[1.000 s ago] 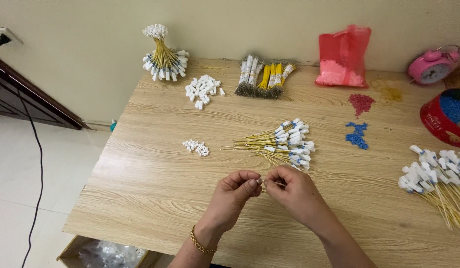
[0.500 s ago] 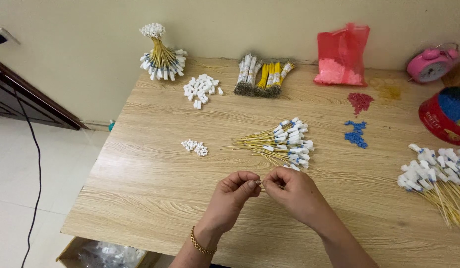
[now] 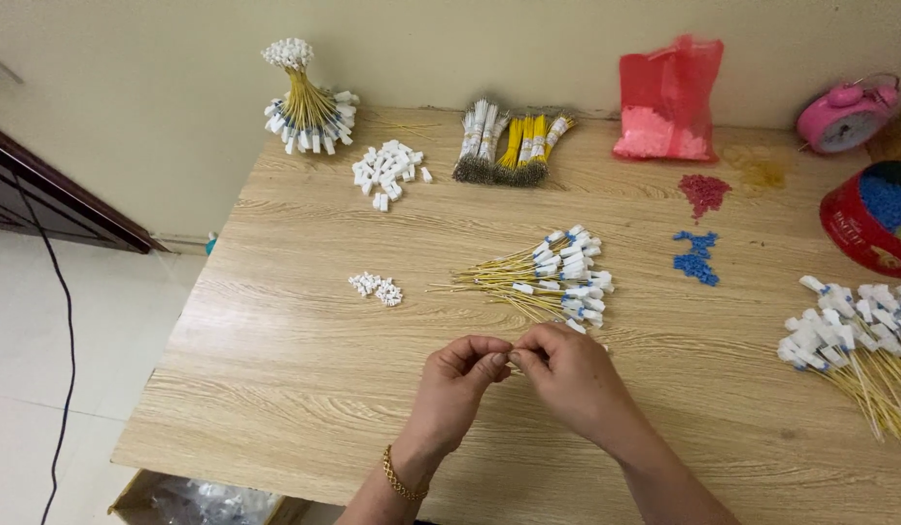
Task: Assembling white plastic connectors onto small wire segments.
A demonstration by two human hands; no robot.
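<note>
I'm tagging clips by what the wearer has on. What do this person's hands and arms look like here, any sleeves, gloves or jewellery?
Both hands are bare, with no gloves. The left hand has a gold-coloured chain bracelet at the wrist. The right hand shows no bracelet or watch. No sleeves are visible on either forearm. Rings cannot be made out.

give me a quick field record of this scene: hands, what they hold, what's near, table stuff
left hand: left hand, fingers pinched at a thin yellow wire piece
right hand: right hand, pinching the same piece
nearest: loose pile of yellow wires with white connectors
left of pile: small heap of white plastic connectors
right side: blue plastic bits, round red tin
back edge: red plastic bag, pink alarm clock
surface: light wooden table
</note>
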